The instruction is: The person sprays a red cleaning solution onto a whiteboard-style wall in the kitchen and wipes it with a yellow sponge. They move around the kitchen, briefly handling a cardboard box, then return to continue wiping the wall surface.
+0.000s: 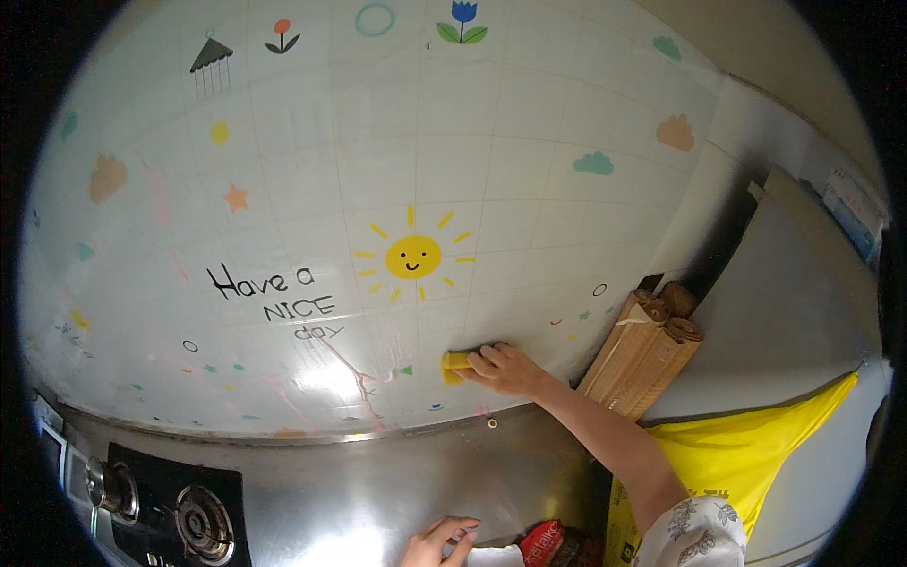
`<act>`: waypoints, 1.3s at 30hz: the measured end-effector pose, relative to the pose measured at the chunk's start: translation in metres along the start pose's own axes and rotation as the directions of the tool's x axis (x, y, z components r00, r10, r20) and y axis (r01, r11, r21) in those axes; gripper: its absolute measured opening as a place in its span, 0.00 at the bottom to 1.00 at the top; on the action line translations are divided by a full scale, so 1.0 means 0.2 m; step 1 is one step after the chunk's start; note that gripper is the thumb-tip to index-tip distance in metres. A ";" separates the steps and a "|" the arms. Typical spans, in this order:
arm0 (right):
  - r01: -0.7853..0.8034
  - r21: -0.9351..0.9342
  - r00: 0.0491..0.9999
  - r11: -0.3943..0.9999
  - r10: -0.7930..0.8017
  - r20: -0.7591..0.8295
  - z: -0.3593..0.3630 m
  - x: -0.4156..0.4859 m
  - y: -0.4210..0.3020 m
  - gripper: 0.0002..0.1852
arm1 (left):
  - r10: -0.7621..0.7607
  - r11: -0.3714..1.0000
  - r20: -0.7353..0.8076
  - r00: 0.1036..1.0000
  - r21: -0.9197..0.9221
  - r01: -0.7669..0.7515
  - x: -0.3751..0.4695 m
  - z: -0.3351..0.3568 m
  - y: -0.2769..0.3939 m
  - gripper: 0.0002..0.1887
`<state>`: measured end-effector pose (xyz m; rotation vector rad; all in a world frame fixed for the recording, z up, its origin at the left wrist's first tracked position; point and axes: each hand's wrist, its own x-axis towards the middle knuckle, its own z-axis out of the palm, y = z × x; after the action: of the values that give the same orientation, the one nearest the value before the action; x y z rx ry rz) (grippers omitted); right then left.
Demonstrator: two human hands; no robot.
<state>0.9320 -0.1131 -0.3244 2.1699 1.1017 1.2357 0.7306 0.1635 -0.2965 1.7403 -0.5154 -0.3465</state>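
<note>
My right hand (504,368) grips a yellow sponge (454,366) with a dark upper layer and presses it to the lower part of the white wall covering (524,234). That covering carries a smiling yellow sun decal (413,256), clouds, flowers and black lettering. Left of the sponge, a pinkish streak (358,379) runs down towards the counter. Over the front of the stainless steel counter (340,489), my left hand (441,542) is partly cut off by the lower edge. Its fingers are loosely bent, apart from the thumb, and nothing shows between them.
A black gas hob (173,510) with a metal pot-like item (106,485) occupies the left. Brown rolls (641,354) lean by the grey panel (765,298) at right. A yellow bag (751,439) hangs below them. A red packet (542,544) lies near the front; a small ring-shaped item (492,423) is at the wall's foot.
</note>
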 end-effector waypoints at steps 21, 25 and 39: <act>-0.354 -0.080 0.932 0.932 0.345 -0.108 -0.07 -0.09 0.19 0.21 | -0.100 0.995 -0.029 0.995 -0.017 0.099 -0.06 0.02 0.00 0.10; -0.908 0.387 0.300 0.159 0.892 0.338 -0.34 -0.07 0.47 0.20 | -0.151 0.989 -0.030 0.988 -0.011 0.150 -0.11 -0.01 -0.10 0.10; -0.847 0.369 0.346 0.383 0.924 -0.164 -0.15 0.04 0.47 0.26 | -0.202 0.977 0.091 0.975 -0.053 0.207 0.01 0.09 -0.09 0.10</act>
<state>0.9482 -0.1649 -0.2420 2.9367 -0.0677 2.0887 0.7262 0.1511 -0.3190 1.7278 -0.3831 -0.5795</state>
